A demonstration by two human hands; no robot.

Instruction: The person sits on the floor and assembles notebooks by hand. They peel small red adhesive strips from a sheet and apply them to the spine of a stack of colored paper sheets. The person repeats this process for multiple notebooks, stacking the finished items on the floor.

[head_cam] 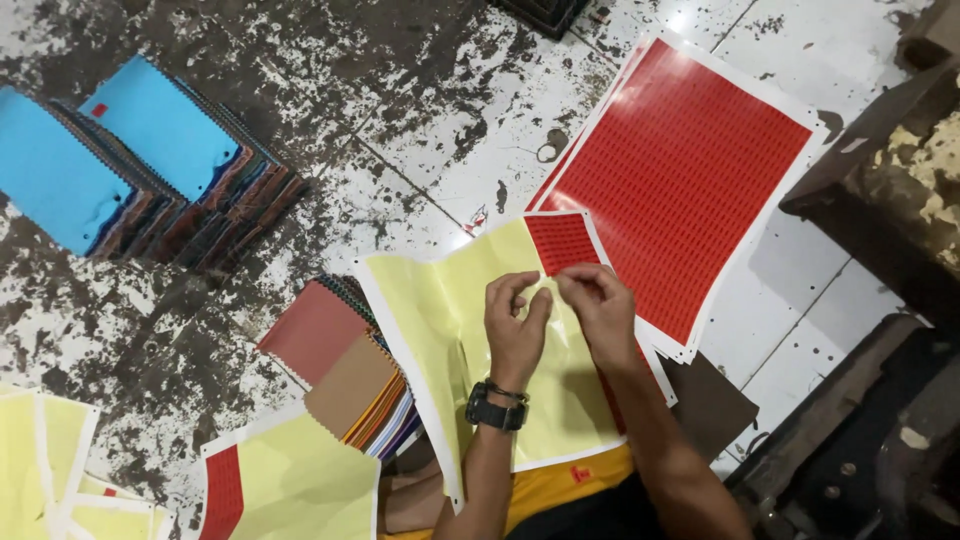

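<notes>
Head view, left to right: blue-topped fabric swatch stacks [120,170] on the stained floor [400,90] at far left; red and tan swatch books [345,365] nearer the middle; left hand [515,330], watch on wrist, fingers curled, pinching at the yellow backing sheet [450,310] on the lap; right hand [600,305] pinching the same sheet just below its remaining red sticker patch [562,242]; full red sticker sheet [680,170] on the floor to the right.

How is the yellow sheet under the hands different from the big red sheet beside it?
The yellow sheet is almost stripped, with only a small red patch at its top corner; the red sheet is fully covered with red stickers. The yellow sheet is creased and both hands work on it; the red sheet lies flat, untouched. Both have white borders.
</notes>
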